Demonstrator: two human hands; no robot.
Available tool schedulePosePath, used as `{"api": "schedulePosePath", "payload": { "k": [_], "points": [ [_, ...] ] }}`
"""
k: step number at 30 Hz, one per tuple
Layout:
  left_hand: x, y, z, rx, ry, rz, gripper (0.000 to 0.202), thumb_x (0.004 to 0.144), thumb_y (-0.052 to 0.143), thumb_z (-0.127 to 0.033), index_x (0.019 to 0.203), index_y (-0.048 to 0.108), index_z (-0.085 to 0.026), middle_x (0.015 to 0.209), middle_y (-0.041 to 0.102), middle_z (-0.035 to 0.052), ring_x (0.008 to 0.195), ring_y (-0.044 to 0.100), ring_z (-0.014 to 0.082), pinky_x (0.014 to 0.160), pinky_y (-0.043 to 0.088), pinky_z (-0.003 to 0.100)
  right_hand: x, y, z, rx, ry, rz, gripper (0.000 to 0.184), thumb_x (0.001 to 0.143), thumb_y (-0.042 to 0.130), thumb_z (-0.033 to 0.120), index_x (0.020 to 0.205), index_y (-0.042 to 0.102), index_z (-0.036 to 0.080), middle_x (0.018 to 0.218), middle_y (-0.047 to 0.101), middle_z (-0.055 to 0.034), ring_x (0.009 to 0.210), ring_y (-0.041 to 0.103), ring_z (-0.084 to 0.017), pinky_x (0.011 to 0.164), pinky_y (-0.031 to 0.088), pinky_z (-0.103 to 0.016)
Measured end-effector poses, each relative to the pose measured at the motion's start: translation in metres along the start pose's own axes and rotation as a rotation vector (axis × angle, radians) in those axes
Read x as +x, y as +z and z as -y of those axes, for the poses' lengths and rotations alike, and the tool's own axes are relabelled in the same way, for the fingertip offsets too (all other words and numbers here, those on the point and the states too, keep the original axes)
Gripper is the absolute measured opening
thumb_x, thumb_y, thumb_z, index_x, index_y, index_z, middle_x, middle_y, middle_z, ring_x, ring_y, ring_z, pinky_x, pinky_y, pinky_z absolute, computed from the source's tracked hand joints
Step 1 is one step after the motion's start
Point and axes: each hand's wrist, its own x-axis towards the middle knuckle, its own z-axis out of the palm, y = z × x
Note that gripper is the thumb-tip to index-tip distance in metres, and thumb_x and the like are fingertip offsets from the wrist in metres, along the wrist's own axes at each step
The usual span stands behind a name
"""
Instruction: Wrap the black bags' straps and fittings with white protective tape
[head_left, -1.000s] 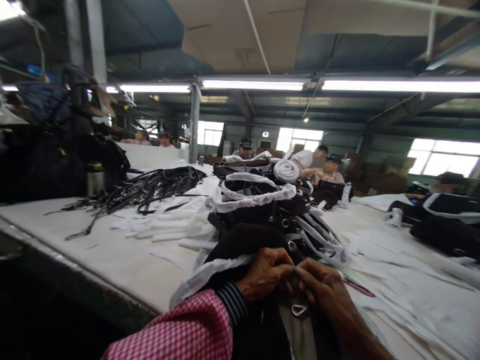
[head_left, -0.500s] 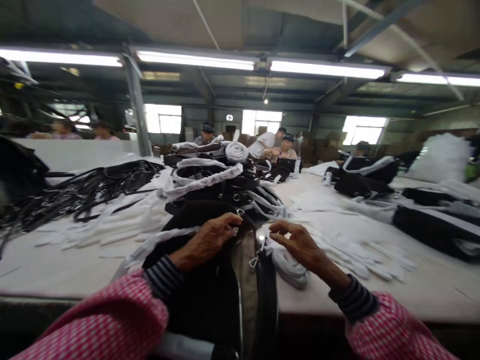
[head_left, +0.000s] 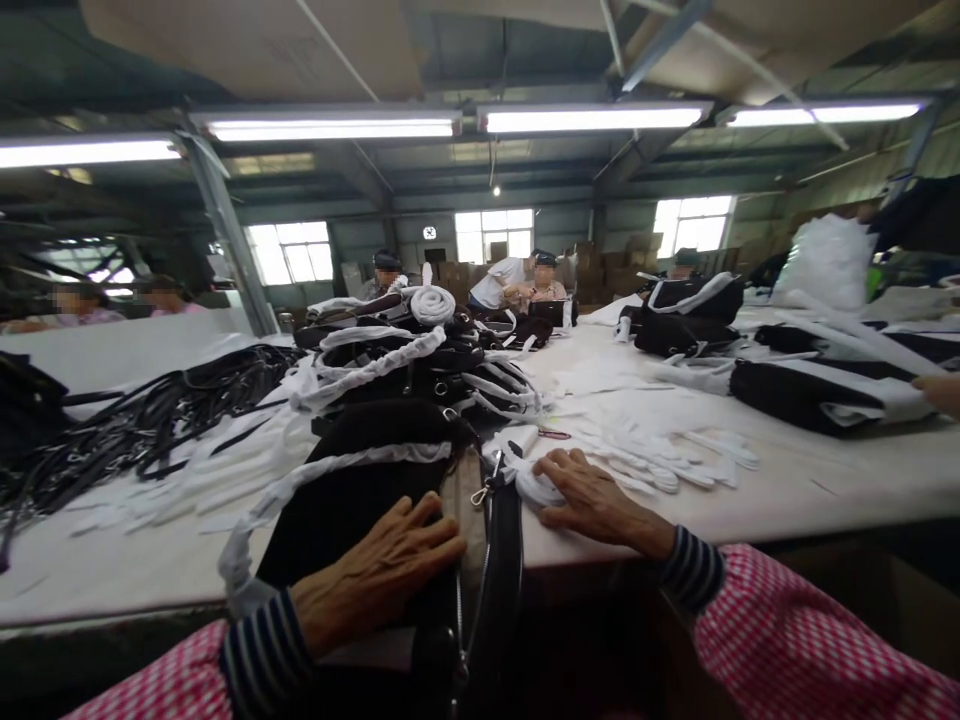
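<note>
A black bag (head_left: 352,500) lies at the table's front edge, its zipped side gaping over a beige lining (head_left: 466,480). My left hand (head_left: 397,565) rests flat on its black face, fingers stretched out. A white-wrapped strap (head_left: 360,457) runs across the bag and hangs down at its left. On the other side, my right hand (head_left: 592,500) has its fingers closed over a coil of white wrapping (head_left: 534,485) beside the bag. Close to that coil, a metal snap hook (head_left: 480,495) hangs by the zipper.
Behind the bag rises a pile of black bags with white-wrapped handles (head_left: 375,365). Black straps (head_left: 187,400) are heaped at left. White strips (head_left: 652,450) and a red-handled tool (head_left: 553,435) lie at right. Another person's hand (head_left: 941,392) reaches toward a black bag (head_left: 810,392). Several people work behind.
My left hand has moved down from the bag's upper ring and flattened on the bag. My right hand has lowered onto the white coil. The view has turned right.
</note>
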Motion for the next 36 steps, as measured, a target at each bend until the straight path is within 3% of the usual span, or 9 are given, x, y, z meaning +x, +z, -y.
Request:
{"api": "schedulePosePath", "payload": {
  "k": [4,7,13,19,24,28,32,34,36],
  "points": [
    [0.017,-0.017,0.007,0.115,0.027,-0.064,0.063,0.072,0.051,0.007,0.129,0.060,-0.020,0.144,0.056,0.0113,0.140,0.040,0.0356,0.115,0.037,0.061,-0.004,0.009,-0.005,-0.018,0.016,-0.112,0.022,0.081,0.066,0.025,0.101,0.060,0.020,0.112,0.063,-0.0094,0.106,0.052,-0.028,0.087,0.041,-0.037],
    [0.017,-0.046,0.017,0.145,-0.081,-0.162,0.038,0.075,0.050,0.007,0.097,0.067,-0.020,0.123,0.062,0.0092,0.121,0.050,0.0319,0.102,0.048,0.052,-0.006,0.005,-0.003,0.097,0.012,-0.218,0.021,0.076,0.067,0.018,0.094,0.056,0.019,0.103,0.063,-0.0072,0.097,0.054,-0.024,0.082,0.041,-0.033],
    [0.007,-0.088,0.025,0.061,-0.206,-0.316,0.035,0.071,0.041,0.009,0.082,0.059,-0.019,0.120,0.060,0.0063,0.100,0.054,0.0225,0.073,0.047,0.032,-0.006,-0.026,0.040,0.171,-0.198,-0.289,0.022,0.075,0.071,0.018,0.092,0.057,0.019,0.095,0.061,-0.0052,0.086,0.052,-0.022,0.076,0.038,-0.032],
    [0.017,-0.058,0.008,-0.109,-0.247,-0.319,0.034,0.081,0.038,0.008,0.085,0.058,-0.020,0.105,0.064,0.0054,0.098,0.055,0.0215,0.083,0.049,0.035,0.005,-0.005,0.079,-0.013,-0.334,-0.197,0.014,0.081,0.067,0.022,0.093,0.060,0.016,0.099,0.064,-0.0098,0.091,0.052,-0.024,0.078,0.039,-0.035],
    [0.020,-0.005,0.014,-0.361,-0.315,-0.310,0.057,0.083,0.047,0.001,0.134,0.050,-0.025,0.121,0.064,0.0050,0.114,0.058,0.0220,0.103,0.050,0.042,0.002,-0.001,0.044,0.364,-0.006,-0.250,0.016,0.076,0.071,0.024,0.083,0.058,0.019,0.084,0.062,-0.0024,0.076,0.053,-0.019,0.067,0.036,-0.030],
    [0.020,-0.007,0.019,-0.521,-0.383,-0.288,0.056,0.080,0.056,-0.004,0.132,0.049,-0.024,0.123,0.064,0.0050,0.113,0.063,0.0217,0.103,0.051,0.040,0.003,-0.022,0.045,0.773,0.161,-0.384,0.021,0.079,0.069,0.033,0.072,0.055,0.020,0.070,0.056,0.0010,0.067,0.051,-0.016,0.062,0.037,-0.029],
    [0.009,-0.031,-0.002,-0.274,-0.308,-0.325,0.020,0.093,0.049,-0.008,0.098,0.061,-0.023,0.102,0.069,0.0026,0.093,0.066,0.0210,0.083,0.054,0.035,0.014,0.009,0.095,0.779,0.045,-0.449,0.023,0.086,0.069,0.040,0.083,0.056,0.021,0.079,0.060,-0.0008,0.072,0.054,-0.018,0.065,0.044,-0.030],
    [-0.012,-0.032,-0.012,-0.063,-0.323,-0.480,0.025,0.098,0.043,-0.008,0.091,0.061,-0.024,0.094,0.070,0.0022,0.084,0.065,0.0220,0.076,0.051,0.037,0.021,0.038,0.118,0.546,-0.160,-0.442,0.031,0.083,0.076,0.044,0.090,0.057,0.020,0.095,0.065,-0.0061,0.088,0.058,-0.024,0.080,0.050,-0.037],
    [-0.047,-0.025,-0.015,0.128,-0.361,-0.710,0.027,0.097,0.047,-0.009,0.109,0.062,-0.028,0.109,0.073,0.0037,0.103,0.066,0.0269,0.091,0.050,0.044,0.024,0.058,0.129,0.327,-0.412,-0.265,0.046,0.076,0.081,0.058,0.087,0.057,0.020,0.100,0.067,-0.0080,0.094,0.058,-0.028,0.088,0.051,-0.043]
  ]
}}
